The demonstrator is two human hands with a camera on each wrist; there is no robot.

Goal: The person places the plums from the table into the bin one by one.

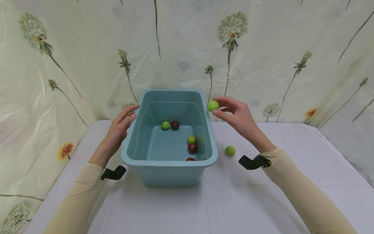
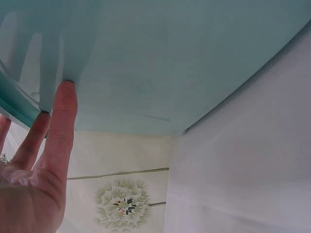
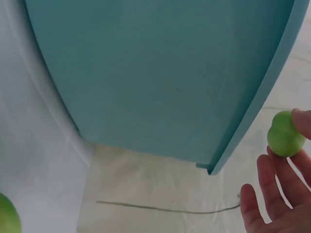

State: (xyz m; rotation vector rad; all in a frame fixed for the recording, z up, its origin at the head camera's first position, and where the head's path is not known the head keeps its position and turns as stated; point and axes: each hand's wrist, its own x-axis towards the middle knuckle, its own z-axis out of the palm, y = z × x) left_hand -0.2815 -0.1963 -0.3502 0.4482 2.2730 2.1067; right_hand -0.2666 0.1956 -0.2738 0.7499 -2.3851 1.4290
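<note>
My right hand (image 1: 240, 117) pinches a green plum (image 1: 213, 105) between thumb and fingertips, just outside the right rim of a blue plastic bin (image 1: 169, 163). The right wrist view shows a groove in this held plum (image 3: 285, 141). Fingers nearly straight, my left hand (image 1: 116, 132) is at the bin's left side; in the left wrist view its fingertips meet the outer wall. Inside the bin lie a green plum (image 1: 165, 125) beside a dark red one (image 1: 175, 125). Nearer the right wall are a yellow-green plum (image 1: 191, 139), a dark red plum (image 1: 192, 148) and a reddish one (image 1: 191, 159), partly hidden by the front rim.
Another green plum (image 1: 230, 150) sits on the white tablecloth (image 1: 251, 201), right of the bin. Behind the table hangs a dandelion-patterned sheet (image 1: 181, 42). Black straps with camera mounts (image 1: 253, 162) are on both wrists.
</note>
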